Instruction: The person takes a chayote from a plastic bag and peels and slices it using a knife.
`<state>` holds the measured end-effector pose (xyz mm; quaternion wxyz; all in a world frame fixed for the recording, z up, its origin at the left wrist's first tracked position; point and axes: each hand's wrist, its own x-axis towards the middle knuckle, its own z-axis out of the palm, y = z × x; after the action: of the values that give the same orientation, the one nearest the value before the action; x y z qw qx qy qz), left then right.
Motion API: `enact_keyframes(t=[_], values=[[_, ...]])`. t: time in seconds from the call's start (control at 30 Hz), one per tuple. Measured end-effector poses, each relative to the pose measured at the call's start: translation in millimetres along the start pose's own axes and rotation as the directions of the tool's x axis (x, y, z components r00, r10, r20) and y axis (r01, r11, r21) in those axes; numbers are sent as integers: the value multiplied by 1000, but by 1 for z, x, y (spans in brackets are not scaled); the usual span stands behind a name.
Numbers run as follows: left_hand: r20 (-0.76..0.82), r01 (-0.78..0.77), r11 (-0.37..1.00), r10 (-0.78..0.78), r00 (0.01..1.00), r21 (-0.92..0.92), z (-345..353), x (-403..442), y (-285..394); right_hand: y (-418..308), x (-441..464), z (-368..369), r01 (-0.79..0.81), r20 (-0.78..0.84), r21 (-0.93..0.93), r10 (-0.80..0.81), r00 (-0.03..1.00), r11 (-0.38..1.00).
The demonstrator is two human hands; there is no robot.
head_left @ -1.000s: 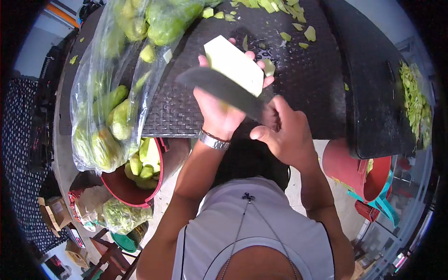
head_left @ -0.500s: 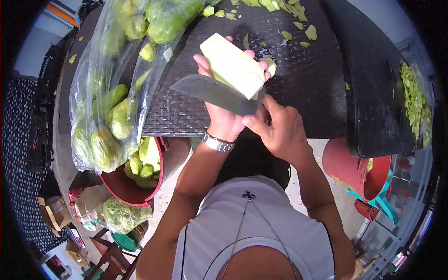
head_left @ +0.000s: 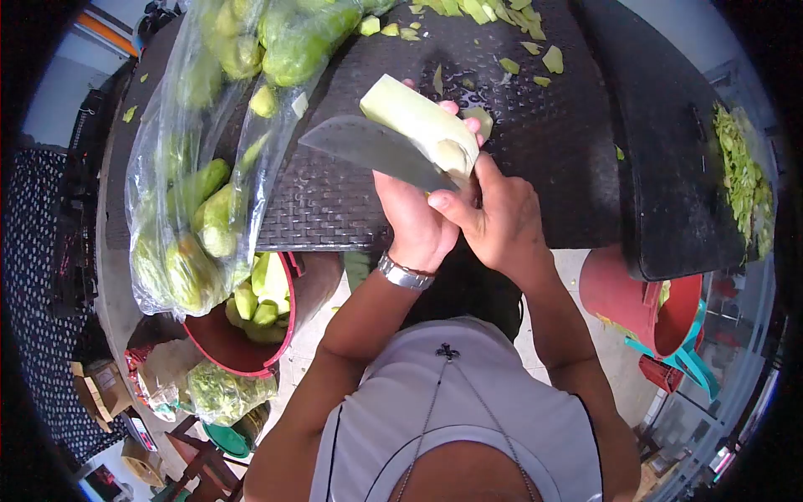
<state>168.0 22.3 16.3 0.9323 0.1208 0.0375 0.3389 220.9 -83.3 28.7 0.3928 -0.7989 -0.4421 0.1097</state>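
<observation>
A dark woven table (head_left: 552, 201), a clear plastic bag (head_left: 155, 209) of green produce at its left, and a broad knife (head_left: 360, 149) against a pale peeled vegetable (head_left: 410, 110).
The right hand (head_left: 510, 216) is closed round the knife, just beside the left hand (head_left: 411, 219), which grips the vegetable above the table; whether the blade's edge bites in is hard to tell. Small green peelings (head_left: 552, 59) lie scattered toward the far side.
</observation>
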Motion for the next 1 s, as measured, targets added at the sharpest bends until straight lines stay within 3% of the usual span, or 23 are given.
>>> enact_keyframes(t=[0.13, 0.23, 0.33, 0.53, 0.7, 0.8, 0.83, 0.87, 0.9, 1.0], values=[[-22, -26, 999, 26, 999, 21, -1, 1, -2, -2, 2, 2, -81, 8, -109, 82, 997, 991], [-46, -57, 997, 59, 997, 52, 0, 0, -3, -5, 6, 4, -102, -30, 14, 102, 994, 995], [-75, -78, 993, 84, 994, 87, 3, 0, -4, -9, 6, 0, -124, 35, 5, 124, 992, 992], [-58, -144, 973, 157, 986, 180, -1, -2, -12, -11, 4, 2, -169, 15, 14, 169, 986, 986], [-32, -156, 959, 168, 985, 235, 0, -4, -13, -8, 7, 3, -70, -46, 172, 79, 996, 983], [96, -165, 905, 138, 986, 393, -12, -3, -8, -4, 12, 2, -76, -46, 303, 94, 995, 950], [141, -205, 849, 155, 978, 487, -13, -3, -6, -6, 15, -1, -86, -32, 355, 104, 994, 931], [184, -244, 781, 168, 969, 574, -13, -4, -3, -7, 16, -15, -274, 150, 381, 234, 961, 883], [225, -282, 702, 175, 959, 654, -13, -5, 0, -5, 19, -19, -300, 216, 410, 228, 949, 861], [204, -253, 702, 154, 967, 666, -15, -2, 7, 11, 27, -22, -369, 397, 475, 180, 900, 799]])
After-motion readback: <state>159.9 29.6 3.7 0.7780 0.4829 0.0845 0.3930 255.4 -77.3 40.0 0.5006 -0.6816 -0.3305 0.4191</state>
